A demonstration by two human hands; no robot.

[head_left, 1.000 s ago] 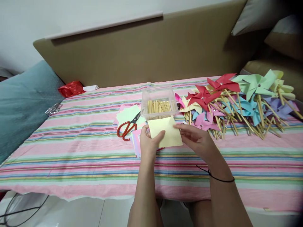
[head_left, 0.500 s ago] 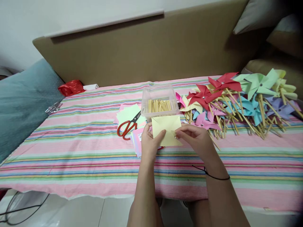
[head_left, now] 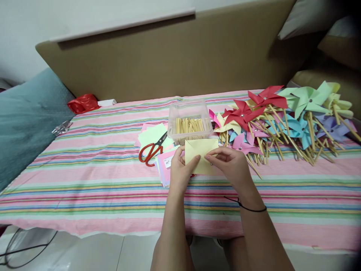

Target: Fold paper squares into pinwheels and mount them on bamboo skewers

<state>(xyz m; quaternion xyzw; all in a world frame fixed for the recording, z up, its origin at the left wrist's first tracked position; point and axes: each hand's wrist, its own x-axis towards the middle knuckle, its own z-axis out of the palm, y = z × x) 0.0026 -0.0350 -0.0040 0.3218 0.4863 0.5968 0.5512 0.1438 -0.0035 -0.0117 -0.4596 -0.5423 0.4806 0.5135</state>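
Note:
A square of pale yellow paper (head_left: pixel 201 146) with slits running in from its corners is held up just in front of the clear box. My left hand (head_left: pixel 181 167) grips its left edge, thumb on top. At the right side, my right hand (head_left: pixel 231 162) has thumb and forefinger closed on the paper near its middle; a small shiny bit shows by those fingers. Below the hands lies a stack of coloured paper squares (head_left: pixel 162 171), partly hidden. Red-handled scissors (head_left: pixel 150 152) rest left of my left hand, on light green paper (head_left: pixel 152 134).
A clear plastic box (head_left: pixel 175 109) holds many thin wooden sticks (head_left: pixel 189 125). Finished paper pinwheels (head_left: pixel 267 97) on sticks are heaped at the right. Far left lie a red plastic bag (head_left: pixel 84 103) and a small clear packet (head_left: pixel 62 128). A striped cloth (head_left: pixel 98 180) covers the surface.
My right thumb and forefinger have moved slightly left, toward the middle of the yellow paper. The paper has shifted a little to the right in view.

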